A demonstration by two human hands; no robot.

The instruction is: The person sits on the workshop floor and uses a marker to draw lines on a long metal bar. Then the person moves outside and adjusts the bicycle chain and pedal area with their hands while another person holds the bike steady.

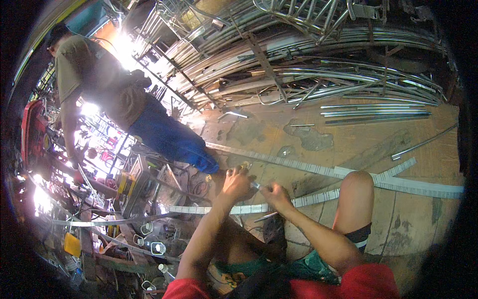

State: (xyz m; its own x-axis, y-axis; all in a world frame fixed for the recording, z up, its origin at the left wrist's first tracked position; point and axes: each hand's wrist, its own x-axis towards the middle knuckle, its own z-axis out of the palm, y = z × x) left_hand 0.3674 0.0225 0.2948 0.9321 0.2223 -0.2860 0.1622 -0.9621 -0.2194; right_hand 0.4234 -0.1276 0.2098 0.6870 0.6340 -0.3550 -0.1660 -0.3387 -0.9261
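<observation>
In front of my knees, my two hands meet close together. My left hand (237,185) has its fingers bent around a small shiny piece (255,185), too small and blurred to name. My right hand (277,196) is closed in a pinch at the other end of that piece; its fingertips partly hide what they grip. Below the hands runs a long pale strip (318,198) with dark cross marks, passing behind my forearms. A second marked strip (284,162) lies on the floor beyond and crosses the first near my right knee.
A person in blue trousers (169,134) bends over at the left. Metal tubes (376,114) lie on the floor, with racks of more tubes (343,74) behind. A thin rod (423,142) lies at the right. Clear bottles (157,247) and tools crowd the lower left.
</observation>
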